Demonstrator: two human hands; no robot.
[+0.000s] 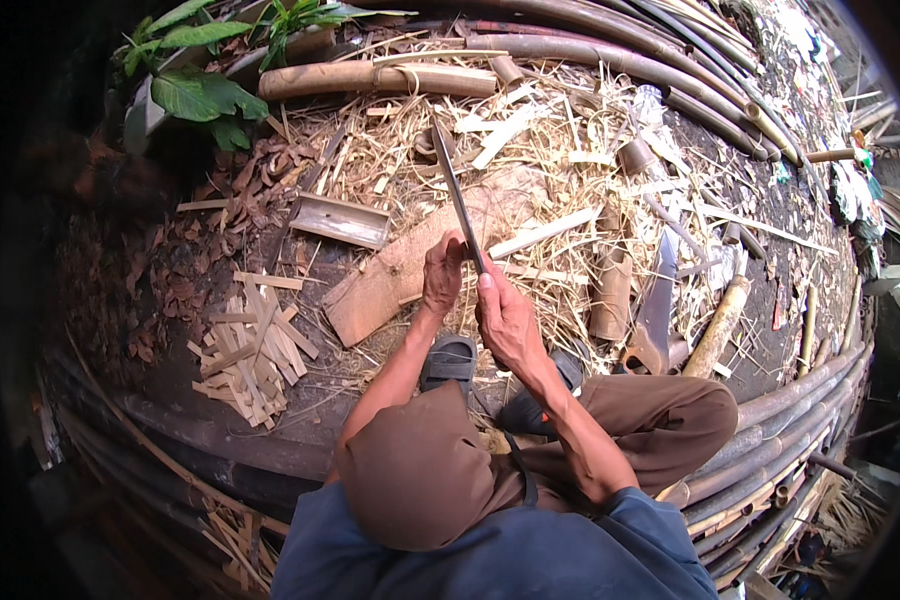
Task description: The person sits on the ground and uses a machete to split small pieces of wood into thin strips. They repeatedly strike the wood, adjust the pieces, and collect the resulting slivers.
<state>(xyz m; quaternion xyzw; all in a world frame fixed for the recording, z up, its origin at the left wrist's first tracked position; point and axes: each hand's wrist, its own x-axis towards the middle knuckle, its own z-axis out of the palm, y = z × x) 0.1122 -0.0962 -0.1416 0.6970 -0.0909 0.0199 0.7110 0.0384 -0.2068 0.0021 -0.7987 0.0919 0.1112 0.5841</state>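
My right hand (510, 318) is wrapped round the handle of a long, narrow-looking machete (456, 190). Its dark blade points away from me and slightly left, over the wooden board (370, 290). Beside the blade's base, my left hand (443, 272) is closed with its fingers curled; what they pinch, if anything, is too small to tell. The board lies aslant on the ground under the blade, partly covered by pale shavings. At my left lies a heap of short, split bamboo strips (255, 350).
A handsaw (658, 295) with a wooden handle lies at right, near a bamboo section (611, 295). Bamboo poles (610, 55) run along the far side, and more poles (780, 425) lie at near right. A split bamboo trough (341, 220) rests left of the board.
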